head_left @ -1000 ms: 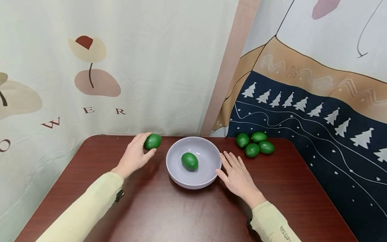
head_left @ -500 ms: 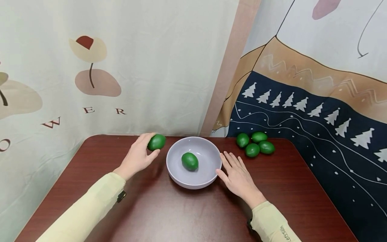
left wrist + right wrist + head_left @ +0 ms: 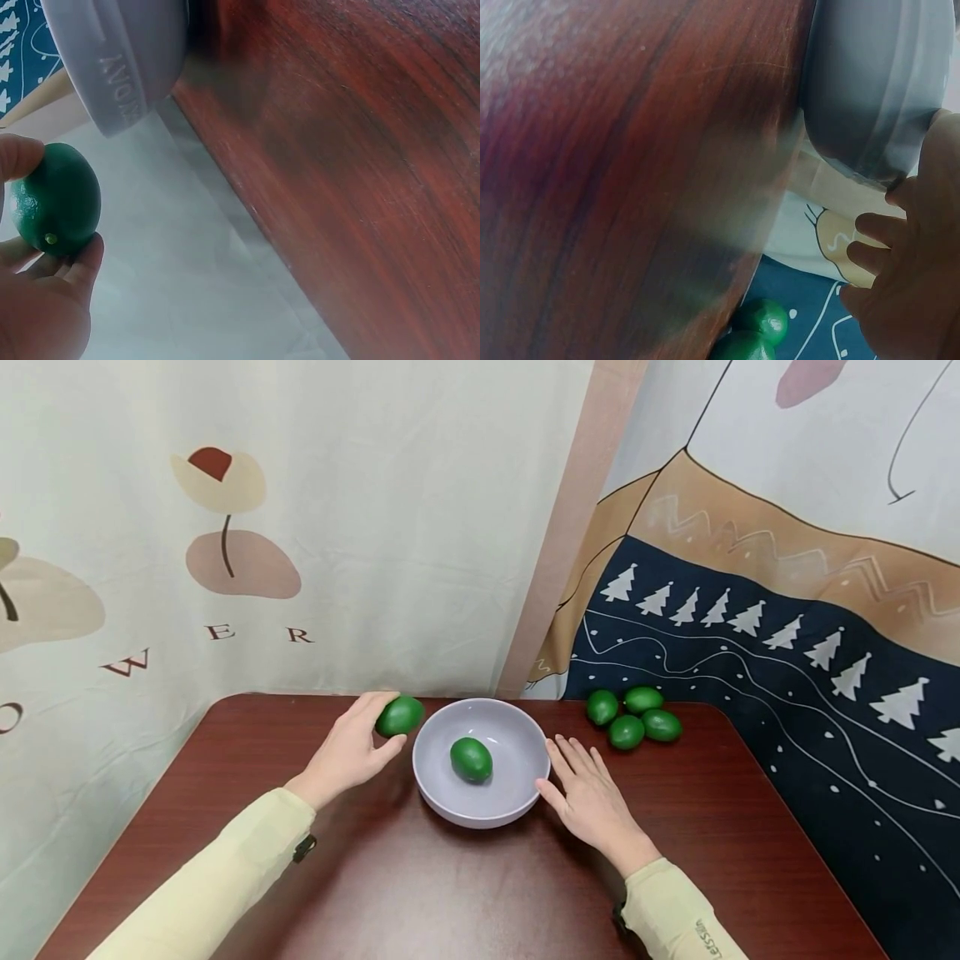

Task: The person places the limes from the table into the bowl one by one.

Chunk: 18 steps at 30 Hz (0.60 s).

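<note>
My left hand (image 3: 348, 750) grips a green lime (image 3: 400, 716) between thumb and fingers, held up just left of the bowl. In the left wrist view the lime (image 3: 58, 199) shows its pale stem end, with thumb and fingertips on opposite sides. A pale lilac bowl (image 3: 480, 814) stands mid-table, and one lime (image 3: 471, 760) lies inside it. My right hand (image 3: 592, 797) rests against the bowl's right rim with its fingers fairly straight. From the right wrist view, fingertips touch the side of the bowl (image 3: 874, 82).
Several limes (image 3: 626, 732) sit in a cluster at the table's back right. The dark red wooden table (image 3: 465, 893) ends at a pale curtain (image 3: 405, 568) behind and a patterned navy cloth (image 3: 750, 693) at the right.
The left hand has carried its lime a short way right, closer to the bowl's left rim. The right hand and the bowl stay where they were.
</note>
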Motion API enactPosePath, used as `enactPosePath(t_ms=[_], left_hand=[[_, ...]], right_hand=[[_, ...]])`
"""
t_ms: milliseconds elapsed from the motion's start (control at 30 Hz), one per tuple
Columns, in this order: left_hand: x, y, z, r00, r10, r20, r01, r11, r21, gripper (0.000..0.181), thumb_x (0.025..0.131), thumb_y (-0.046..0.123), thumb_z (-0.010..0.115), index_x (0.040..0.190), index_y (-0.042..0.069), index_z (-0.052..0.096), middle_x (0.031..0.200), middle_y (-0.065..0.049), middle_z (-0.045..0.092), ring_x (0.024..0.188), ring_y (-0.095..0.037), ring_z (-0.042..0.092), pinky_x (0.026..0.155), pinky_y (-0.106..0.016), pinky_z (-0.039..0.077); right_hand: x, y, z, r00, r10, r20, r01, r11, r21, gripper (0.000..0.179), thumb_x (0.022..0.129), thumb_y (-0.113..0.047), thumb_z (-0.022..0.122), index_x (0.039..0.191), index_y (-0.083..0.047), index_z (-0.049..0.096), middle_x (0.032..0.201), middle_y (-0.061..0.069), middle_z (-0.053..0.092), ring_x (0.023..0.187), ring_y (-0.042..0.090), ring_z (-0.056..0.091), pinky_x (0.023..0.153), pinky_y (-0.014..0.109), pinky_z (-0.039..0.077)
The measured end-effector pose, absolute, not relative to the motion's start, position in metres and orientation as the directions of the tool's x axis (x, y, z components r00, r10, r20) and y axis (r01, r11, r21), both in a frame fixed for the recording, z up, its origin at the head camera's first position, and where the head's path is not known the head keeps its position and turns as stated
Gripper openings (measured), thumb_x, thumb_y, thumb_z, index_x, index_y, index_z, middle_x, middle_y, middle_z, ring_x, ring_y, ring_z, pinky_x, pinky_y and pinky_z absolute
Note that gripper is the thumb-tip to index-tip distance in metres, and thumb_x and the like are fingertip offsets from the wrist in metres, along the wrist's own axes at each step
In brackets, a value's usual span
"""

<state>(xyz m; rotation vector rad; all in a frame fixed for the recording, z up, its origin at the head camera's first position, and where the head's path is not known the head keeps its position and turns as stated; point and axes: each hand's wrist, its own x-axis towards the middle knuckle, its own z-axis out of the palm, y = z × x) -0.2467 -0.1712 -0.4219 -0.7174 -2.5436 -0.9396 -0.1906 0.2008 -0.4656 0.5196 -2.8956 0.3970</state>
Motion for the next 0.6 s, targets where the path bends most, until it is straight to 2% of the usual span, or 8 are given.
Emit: enactPosePath(t_ms=[200,600], left_hand=[[-0.244,-0.166,-0.418,-0.808,0.365,0.462,0.577,0.648,0.497,0.058,0.087,0.011,0.076,0.141,0.001,0.055,0.136,-0.016,0.058,0.103,-0.029,0.064,0.087,-0.045,0.056],[-0.238,-0.156,-0.411,-0.786,0.426,0.449,0.613,0.63,0.476,0.056,0.088,0.011,0.075,0.14,0.001,0.056,0.133,-0.012,0.059,0.107,-0.026,0.062,0.089,-0.043,0.056]], right_hand=[[-0.191,0.201,-0.466,-0.924,-0.317,0.216,-0.364,0.902,-0.232,0.068,0.105,-0.047,0.052,0.16,-0.01,0.038,0.163,0.017,0.039,0.154,0.038,0.031,0.125,0.06,0.021],[-0.191,0.201,-0.466,-0.922,-0.319,0.219,-0.367,0.9,-0.234,0.068,0.106,-0.048,0.052,0.161,-0.01,0.038,0.163,0.017,0.039,0.153,0.039,0.032,0.125,0.06,0.022]])
